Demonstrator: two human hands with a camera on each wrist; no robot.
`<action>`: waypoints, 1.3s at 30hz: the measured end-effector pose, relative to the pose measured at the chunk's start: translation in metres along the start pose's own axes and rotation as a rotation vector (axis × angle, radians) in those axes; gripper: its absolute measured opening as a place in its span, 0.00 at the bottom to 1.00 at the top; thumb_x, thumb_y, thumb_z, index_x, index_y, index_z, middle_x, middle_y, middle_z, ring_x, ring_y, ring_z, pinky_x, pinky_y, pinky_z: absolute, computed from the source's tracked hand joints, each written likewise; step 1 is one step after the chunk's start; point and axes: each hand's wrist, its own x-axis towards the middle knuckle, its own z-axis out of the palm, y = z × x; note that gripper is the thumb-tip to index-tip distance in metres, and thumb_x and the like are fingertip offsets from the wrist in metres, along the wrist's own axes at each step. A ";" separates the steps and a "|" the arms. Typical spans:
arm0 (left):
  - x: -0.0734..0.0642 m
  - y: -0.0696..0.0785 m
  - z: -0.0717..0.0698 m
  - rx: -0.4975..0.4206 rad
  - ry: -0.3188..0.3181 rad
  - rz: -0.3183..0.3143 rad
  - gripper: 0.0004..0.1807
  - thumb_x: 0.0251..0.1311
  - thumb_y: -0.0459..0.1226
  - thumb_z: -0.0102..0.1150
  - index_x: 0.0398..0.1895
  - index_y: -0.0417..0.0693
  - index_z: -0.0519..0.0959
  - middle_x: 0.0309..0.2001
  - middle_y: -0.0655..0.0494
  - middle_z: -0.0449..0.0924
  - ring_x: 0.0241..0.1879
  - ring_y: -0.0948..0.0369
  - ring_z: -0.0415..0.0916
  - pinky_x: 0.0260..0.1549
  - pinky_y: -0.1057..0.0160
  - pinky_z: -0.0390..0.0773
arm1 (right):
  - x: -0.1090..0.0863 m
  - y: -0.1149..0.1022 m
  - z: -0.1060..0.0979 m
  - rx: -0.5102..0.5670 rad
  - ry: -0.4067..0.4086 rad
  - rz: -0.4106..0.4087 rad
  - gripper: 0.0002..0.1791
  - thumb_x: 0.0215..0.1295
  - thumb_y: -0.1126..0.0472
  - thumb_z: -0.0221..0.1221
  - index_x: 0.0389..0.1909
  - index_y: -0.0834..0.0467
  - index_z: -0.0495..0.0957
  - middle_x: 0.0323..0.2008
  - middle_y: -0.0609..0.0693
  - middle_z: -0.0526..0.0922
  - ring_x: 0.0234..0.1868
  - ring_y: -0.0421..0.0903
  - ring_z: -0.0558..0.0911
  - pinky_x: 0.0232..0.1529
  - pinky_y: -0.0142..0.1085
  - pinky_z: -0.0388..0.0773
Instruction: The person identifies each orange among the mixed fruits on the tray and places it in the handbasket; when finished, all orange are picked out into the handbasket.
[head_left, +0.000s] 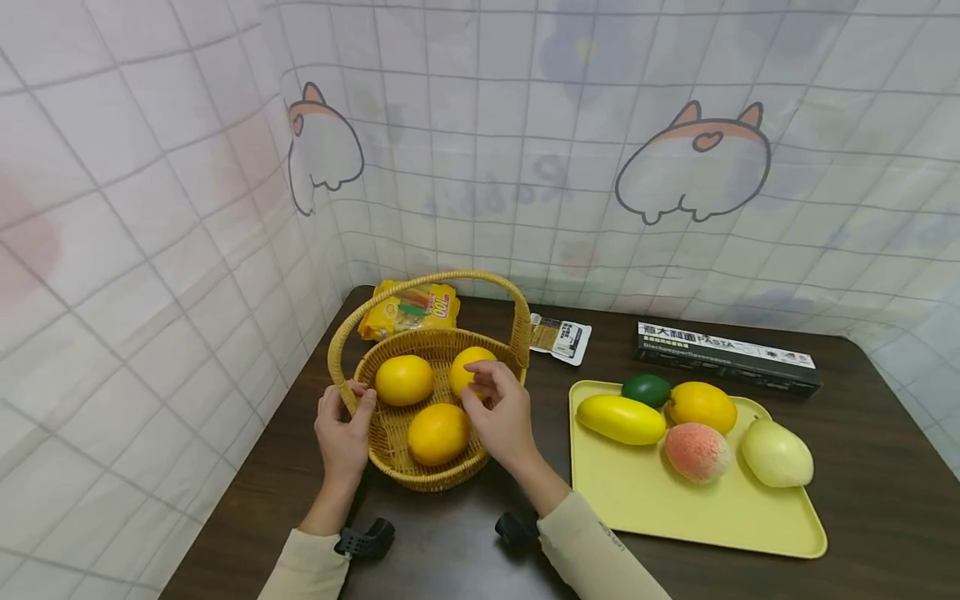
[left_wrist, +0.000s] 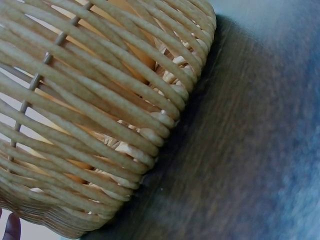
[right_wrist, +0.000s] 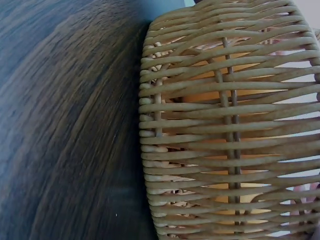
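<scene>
A woven wicker basket (head_left: pixel 431 481) with a tall arched handle stands on the table, holding three yellow, lemon-like fruits: one at the left (head_left: pixel 405 380), one at the front (head_left: pixel 438 434) and one at the right (head_left: pixel 467 367). With thumb inside and fingers outside, my left hand (head_left: pixel 343 429) grips the basket's left side where the handle meets the rim. Over the right side is my right hand (head_left: pixel 504 421), its fingers loosely bent and overlapping the right fruit. Both wrist views look at the basket's slatted wall (left_wrist: pixel 95 95), (right_wrist: pixel 230 120), where only bits of fingers show.
To the right, a yellow tray (head_left: pixel 630 500) carries several fruits, including a pink one (head_left: pixel 697 452) and a pale green one (head_left: pixel 777 452). Behind it lies a black pasta box (head_left: pixel 723 358). A yellow packet (head_left: pixel 412 310) and a small white-edged packet (head_left: pixel 558 337) lie behind the basket.
</scene>
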 end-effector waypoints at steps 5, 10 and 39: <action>-0.001 0.000 0.000 -0.005 -0.008 -0.008 0.05 0.58 0.25 0.61 0.35 0.27 0.78 0.34 0.37 0.75 0.37 0.65 0.65 0.36 0.70 0.63 | -0.004 -0.001 -0.013 0.040 -0.066 0.011 0.15 0.59 0.79 0.57 0.48 0.75 0.74 0.48 0.72 0.75 0.47 0.70 0.75 0.49 0.51 0.78; 0.001 0.000 -0.001 0.001 -0.010 -0.006 0.05 0.58 0.25 0.61 0.35 0.27 0.78 0.34 0.38 0.75 0.37 0.65 0.64 0.36 0.70 0.62 | -0.008 0.007 -0.034 0.033 -0.093 0.025 0.15 0.61 0.78 0.58 0.49 0.75 0.75 0.49 0.68 0.76 0.47 0.58 0.78 0.48 0.38 0.79; -0.001 -0.005 -0.001 0.007 -0.010 -0.034 0.05 0.59 0.26 0.61 0.35 0.29 0.79 0.35 0.39 0.76 0.36 0.64 0.65 0.36 0.69 0.63 | 0.001 -0.007 -0.206 -0.060 0.385 0.200 0.14 0.68 0.64 0.59 0.49 0.70 0.78 0.43 0.50 0.83 0.43 0.42 0.82 0.45 0.27 0.78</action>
